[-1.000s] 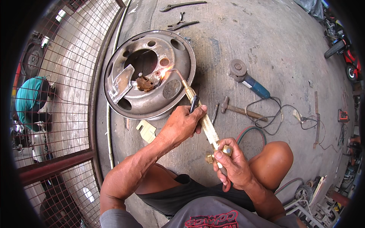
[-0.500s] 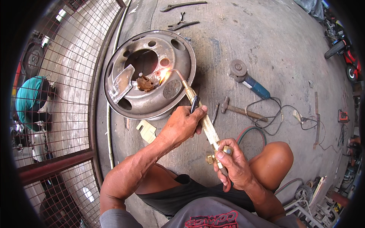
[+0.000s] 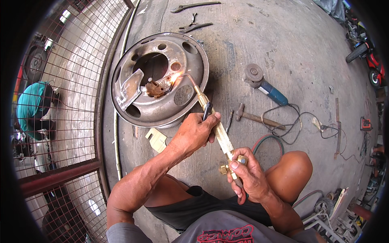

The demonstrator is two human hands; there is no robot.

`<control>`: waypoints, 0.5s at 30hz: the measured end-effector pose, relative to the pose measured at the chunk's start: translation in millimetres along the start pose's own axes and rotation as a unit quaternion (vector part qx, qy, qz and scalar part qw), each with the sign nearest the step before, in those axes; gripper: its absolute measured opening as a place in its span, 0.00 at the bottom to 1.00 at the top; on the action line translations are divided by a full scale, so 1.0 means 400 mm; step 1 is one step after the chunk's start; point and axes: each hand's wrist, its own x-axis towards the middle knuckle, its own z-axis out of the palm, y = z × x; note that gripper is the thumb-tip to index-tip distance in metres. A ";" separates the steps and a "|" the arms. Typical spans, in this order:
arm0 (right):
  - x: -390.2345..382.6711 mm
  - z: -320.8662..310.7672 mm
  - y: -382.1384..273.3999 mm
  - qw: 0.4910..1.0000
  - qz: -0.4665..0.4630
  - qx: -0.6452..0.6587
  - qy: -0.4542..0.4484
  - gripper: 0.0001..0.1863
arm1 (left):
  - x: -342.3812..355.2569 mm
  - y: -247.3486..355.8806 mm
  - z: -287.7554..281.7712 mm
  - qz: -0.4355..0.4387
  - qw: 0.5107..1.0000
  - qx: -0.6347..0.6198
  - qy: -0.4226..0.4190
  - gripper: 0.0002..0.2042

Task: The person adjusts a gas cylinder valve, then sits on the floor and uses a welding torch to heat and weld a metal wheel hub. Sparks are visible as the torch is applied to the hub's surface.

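A lit brass gas torch (image 3: 221, 135) runs slantwise across the middle, its bent copper tip pointing at a steel wheel rim (image 3: 160, 112). My left hand (image 3: 195, 133) is closed round the torch handle, with a small black cylinder (image 3: 207, 110) sticking up beside the thumb. Farther back on the handle, my right hand (image 3: 250, 175) grips the torch at its brass valve knobs. The flame (image 3: 175, 77) touches the edge of a rusty metal piece (image 3: 156, 90) lying by the rim's centre hole. Beside that piece, a bare flat metal plate (image 3: 129, 88) rests on the rim.
An angle grinder (image 3: 265, 86) and a hammer (image 3: 259, 117) lie right of the rim, with cords and hoses (image 3: 270, 139) near my knee. Pliers (image 3: 195, 26) and an adjustable wrench (image 3: 194, 6) lie beyond. A mesh fence (image 3: 77, 81) stands left, a person in teal (image 3: 32, 105) behind it.
The flame looks smaller and paler than before. Both hands, the torch and the rim keep almost the same places.
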 end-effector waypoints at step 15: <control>-0.006 -0.005 -0.008 1.000 0.002 0.018 -0.019 0.13 | -0.001 0.003 0.001 -0.001 1.000 0.012 0.002 0.25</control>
